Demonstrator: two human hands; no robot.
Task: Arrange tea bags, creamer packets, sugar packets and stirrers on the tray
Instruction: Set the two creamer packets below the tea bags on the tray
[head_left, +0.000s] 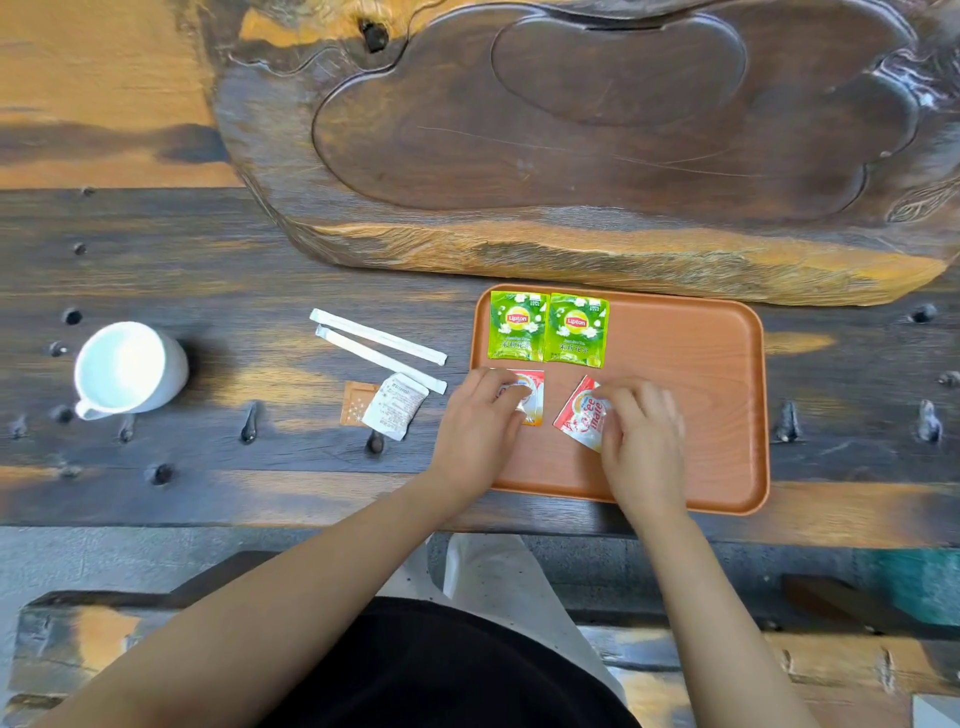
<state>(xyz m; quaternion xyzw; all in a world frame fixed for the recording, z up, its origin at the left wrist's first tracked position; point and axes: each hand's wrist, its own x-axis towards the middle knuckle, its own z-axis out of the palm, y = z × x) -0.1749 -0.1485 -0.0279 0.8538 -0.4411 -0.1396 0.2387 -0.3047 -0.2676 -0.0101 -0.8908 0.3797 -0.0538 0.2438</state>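
Note:
An orange tray (696, 364) lies on the dark wooden table. Two green tea bags (518, 326) (576, 330) sit side by side in its far left corner. Below them lie two red-and-white creamer packets. My left hand (480, 423) presses its fingers on the left creamer packet (532, 397). My right hand (641, 434) holds the right creamer packet (581, 413), which lies tilted. Left of the tray, on the table, rest two white wrapped stirrers (379, 338) (382, 359) and two sugar packets, one white (395, 406) partly over one brown (354, 401).
A white cup (127, 370) stands at the table's left. A large carved wooden tea board (571, 135) fills the far side, just behind the tray. The table's front edge runs just below the tray. The right half of the tray is bare.

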